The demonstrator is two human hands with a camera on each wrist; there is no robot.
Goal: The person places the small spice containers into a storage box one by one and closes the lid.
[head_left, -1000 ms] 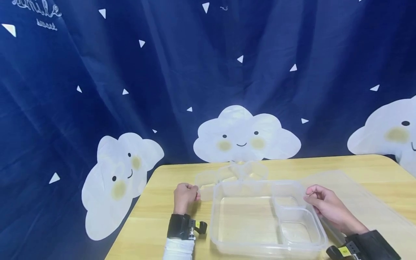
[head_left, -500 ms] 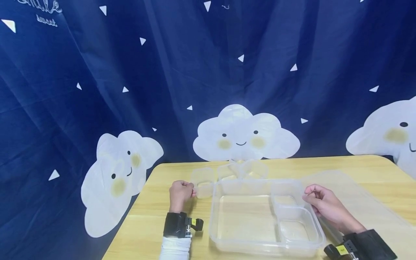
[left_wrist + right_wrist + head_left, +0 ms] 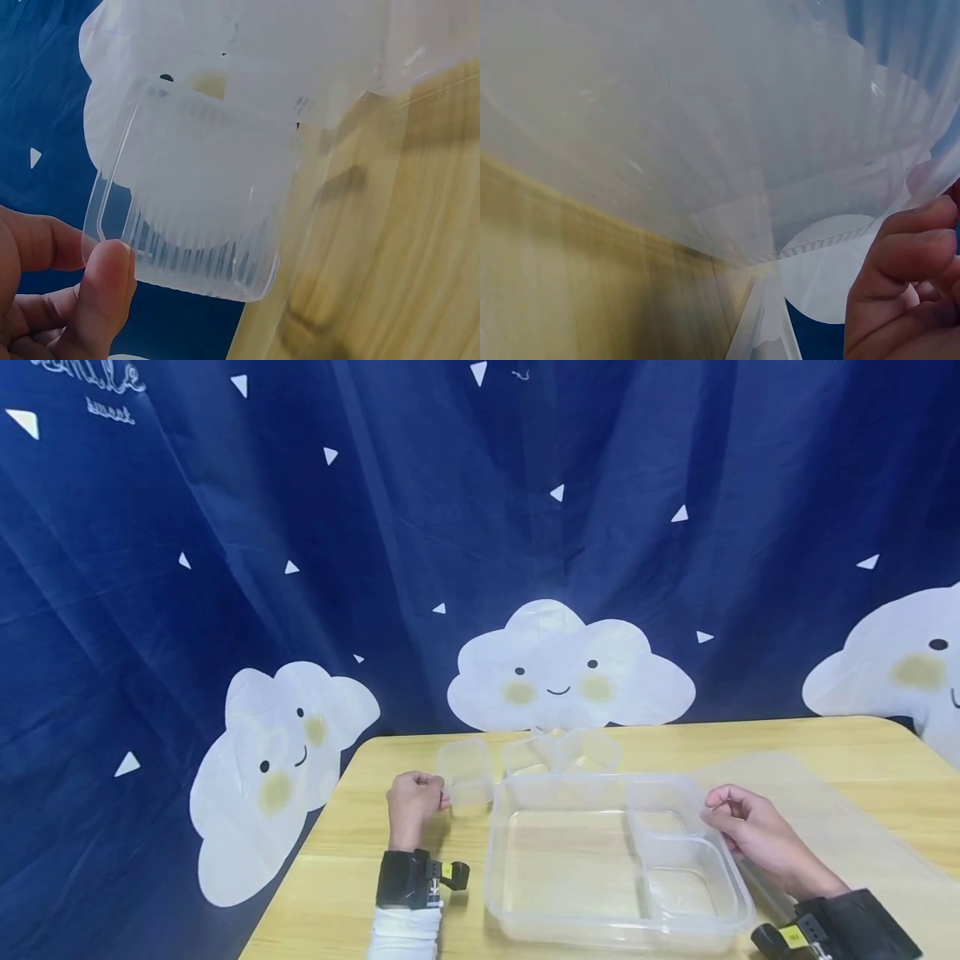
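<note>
My left hand (image 3: pixel 416 797) pinches the edge of a small clear plastic box (image 3: pixel 465 772) between thumb and fingers. In the left wrist view this small box (image 3: pixel 202 195) is tilted, its ribbed wall facing the camera. A large clear plastic storage box (image 3: pixel 570 922) stands on the table, with two small boxes inside along its right side: a rear one (image 3: pixel 660 820) and a front one (image 3: pixel 686 893). My right hand (image 3: pixel 757 839) holds the large box's right rim; in the right wrist view a fingertip shows through the wall beside the curled fingers (image 3: pixel 915 255).
Two more small clear boxes, one left (image 3: pixel 527 758) and one right (image 3: pixel 590 752), stand behind the large box. A large translucent flat sheet, like a lid (image 3: pixel 817 810), lies to the right on the wooden table (image 3: pixel 337 877). A blue cloud-patterned curtain (image 3: pixel 420 527) hangs behind.
My left hand has shifted slightly left and away from me, carrying the small box clear of the large box's corner and tilting it. The right hand keeps its place on the rim.
</note>
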